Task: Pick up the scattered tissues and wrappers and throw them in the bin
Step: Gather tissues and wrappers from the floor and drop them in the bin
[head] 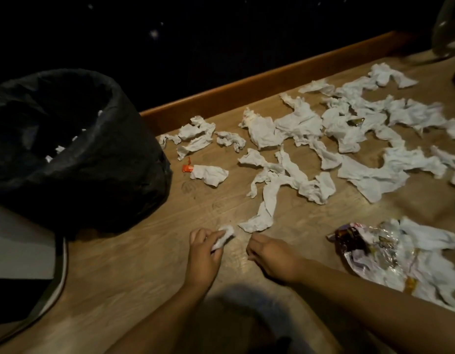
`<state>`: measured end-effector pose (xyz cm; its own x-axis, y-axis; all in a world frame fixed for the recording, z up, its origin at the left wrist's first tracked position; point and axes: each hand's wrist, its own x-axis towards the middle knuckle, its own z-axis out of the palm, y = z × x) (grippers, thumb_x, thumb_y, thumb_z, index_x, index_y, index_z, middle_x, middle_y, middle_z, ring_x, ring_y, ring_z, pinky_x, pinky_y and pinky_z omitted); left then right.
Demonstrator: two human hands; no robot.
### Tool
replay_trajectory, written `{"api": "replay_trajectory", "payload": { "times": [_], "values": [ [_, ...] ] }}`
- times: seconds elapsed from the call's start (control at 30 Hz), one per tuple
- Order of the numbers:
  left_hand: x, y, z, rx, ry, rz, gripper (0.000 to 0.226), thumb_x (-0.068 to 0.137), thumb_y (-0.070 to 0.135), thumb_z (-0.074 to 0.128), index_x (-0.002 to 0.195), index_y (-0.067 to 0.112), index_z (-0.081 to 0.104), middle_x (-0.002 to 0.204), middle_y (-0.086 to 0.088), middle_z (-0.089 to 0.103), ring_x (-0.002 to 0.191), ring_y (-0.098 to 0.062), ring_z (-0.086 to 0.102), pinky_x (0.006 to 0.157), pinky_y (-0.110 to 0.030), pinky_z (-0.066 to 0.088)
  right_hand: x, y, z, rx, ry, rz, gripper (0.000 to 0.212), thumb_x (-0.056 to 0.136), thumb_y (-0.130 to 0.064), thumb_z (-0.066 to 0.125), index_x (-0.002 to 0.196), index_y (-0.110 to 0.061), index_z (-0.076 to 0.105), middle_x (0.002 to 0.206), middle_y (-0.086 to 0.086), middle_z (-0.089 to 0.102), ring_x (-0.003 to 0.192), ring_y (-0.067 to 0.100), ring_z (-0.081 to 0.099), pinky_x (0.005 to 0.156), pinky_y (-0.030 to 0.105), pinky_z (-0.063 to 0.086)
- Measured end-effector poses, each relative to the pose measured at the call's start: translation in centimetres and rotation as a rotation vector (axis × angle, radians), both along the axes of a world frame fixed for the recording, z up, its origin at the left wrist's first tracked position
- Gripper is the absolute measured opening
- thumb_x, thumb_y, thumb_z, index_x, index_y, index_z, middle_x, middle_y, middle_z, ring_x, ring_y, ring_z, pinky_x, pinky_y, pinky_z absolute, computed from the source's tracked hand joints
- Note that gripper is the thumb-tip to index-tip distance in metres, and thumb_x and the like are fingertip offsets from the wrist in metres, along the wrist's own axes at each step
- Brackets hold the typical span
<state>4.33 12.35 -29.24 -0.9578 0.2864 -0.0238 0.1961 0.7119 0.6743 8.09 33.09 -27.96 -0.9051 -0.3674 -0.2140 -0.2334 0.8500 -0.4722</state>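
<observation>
L grip (204, 247) pinching small tissue wad (222, 237) w/ curled fingers; R grip (268, 256) loosely curled, holding nothing, resting on desk (134, 256) beside it.

You had the bin (68, 149) at the left of the frame, standing on the table (134, 264). Scattered tissues (298, 129) lay across the centre and right. One wrapper (187, 168) sat just right of the bin; another wrapper (349, 241) lay at lower right among tissues.
</observation>
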Motion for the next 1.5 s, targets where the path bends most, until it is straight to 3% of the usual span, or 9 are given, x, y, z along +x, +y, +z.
{"api": "replay_trajectory", "payload": {
  "times": [0.17, 0.43, 0.7, 0.83, 0.97, 1.07, 1.23, 1.4, 1.5],
  "values": [
    [0.6, 0.0, -0.3, 0.03, 0.007, 0.119, 0.023, 0.088, 0.037, 0.063, 0.08, 0.016, 0.065, 0.079, 0.002, 0.051, 0.086, -0.014, 0.045, 0.075, -0.026, 0.039, -0.8, 1.0, 1.2, -0.041, 0.286, -0.35, 0.018, 0.096, -0.03, 0.046, 0.101, -0.018, 0.058, 0.119, 0.003, 0.053, 0.112, 0.017, 0.044, 0.102, 0.04, 0.04],
    [-4.8, 3.1, 1.6, 0.35, -0.075, 0.39, 0.038, 0.096, 0.035, 0.051, 0.073, 0.006, 0.059, 0.09, -0.01, 0.053, 0.08, -0.022, 0.052, 0.075, -0.031, 0.047, -4.3, 2.9, 0.0, -0.201, 0.122, -0.692, 0.005, 0.09, -0.018, 0.052, 0.093, -0.015, 0.048, 0.158, 0.013, 0.024, 0.148, 0.026, 0.008, 0.121, 0.047, 0.009],
    [-13.8, 4.4, 0.3, -0.023, 0.048, 0.22, 0.039, 0.091, 0.017, 0.057, 0.129, 0.014, 0.046, 0.162, -0.003, 0.005, 0.148, -0.024, 0.012, 0.118, -0.034, 0.017, -6.6, 0.1, -1.5, 0.161, 0.104, -0.541, 0.111, 0.07, -0.093, 0.032, 0.154, -0.027, 0.0, 0.158, 0.014, -0.023, 0.144, 0.035, -0.026, 0.113, 0.058, -0.013],
    [-14.0, 4.1, -0.8, -0.166, -0.017, 0.106, 0.059, 0.096, 0.04, 0.048, 0.149, 0.027, 0.027, 0.161, 0.0, 0.018, 0.15, -0.018, 0.005, 0.12, -0.044, -0.006, -7.6, 0.4, -2.5, 0.187, 0.159, -0.499, 0.088, 0.083, -0.08, 0.029, 0.153, -0.028, 0.016, 0.162, 0.015, -0.004, 0.148, 0.034, -0.009, 0.118, 0.057, 0.001],
    [-11.3, 2.9, -1.9, -0.142, 0.117, 0.0, 0.049, 0.087, 0.048, 0.059, 0.129, 0.023, 0.055, 0.127, -0.003, 0.05, 0.121, -0.018, 0.042, 0.108, -0.04, 0.037, -8.5, 1.1, -2.8, -0.068, 0.267, -0.423, 0.044, 0.096, -0.042, 0.051, 0.128, -0.014, 0.056, 0.134, 0.014, 0.048, 0.126, 0.027, 0.042, 0.105, 0.047, 0.041],
    [-9.6, 2.7, -2.0, -0.064, 0.164, 0.007, 0.032, 0.082, 0.047, 0.067, 0.097, 0.018, 0.067, 0.095, 0.001, 0.052, 0.097, -0.014, 0.044, 0.08, -0.023, 0.037, -8.2, 1.6, -2.8, -0.145, 0.342, -0.266, 0.015, 0.094, -0.028, 0.059, 0.095, -0.013, 0.063, 0.096, 0.005, 0.056, 0.09, 0.018, 0.05, 0.079, 0.038, 0.047],
    [-7.7, 2.3, -1.8, 0.032, 0.172, 0.067, 0.03, 0.082, 0.034, 0.067, 0.064, 0.012, 0.059, 0.072, -0.002, 0.045, 0.077, -0.015, 0.043, 0.068, -0.022, 0.03, -6.3, 1.0, -2.0, -0.202, 0.211, -0.241, 0.007, 0.092, -0.023, 0.061, 0.092, -0.016, 0.059, 0.089, 0.001, 0.058, 0.082, 0.013, 0.049, 0.074, 0.027, 0.043],
    [-8.7, 3.7, 0.0, 0.199, 0.064, 0.221, 0.018, 0.077, -0.003, 0.061, 0.082, 0.012, 0.055, 0.099, -0.004, 0.052, 0.096, -0.018, 0.052, 0.083, -0.023, 0.039, -5.9, 1.9, -0.9, -0.399, 0.2, -0.572, 0.033, 0.08, 0.007, 0.062, 0.107, -0.012, 0.062, 0.116, -0.002, 0.046, 0.099, -0.007, 0.048, 0.094, 0.008, 0.041],
    [-10.7, 6.2, 1.9, 0.241, 0.048, 0.191, 0.031, 0.082, -0.003, 0.058, 0.105, 0.018, 0.058, 0.11, 0.0, 0.057, 0.101, -0.012, 0.054, 0.086, -0.019, 0.04, -6.4, 3.5, -0.4, -0.341, 0.235, -0.796, 0.034, 0.087, -0.009, 0.063, 0.12, -0.018, 0.06, 0.131, -0.004, 0.039, 0.112, 0.008, 0.051, 0.097, 0.018, 0.041]
  ]
}}
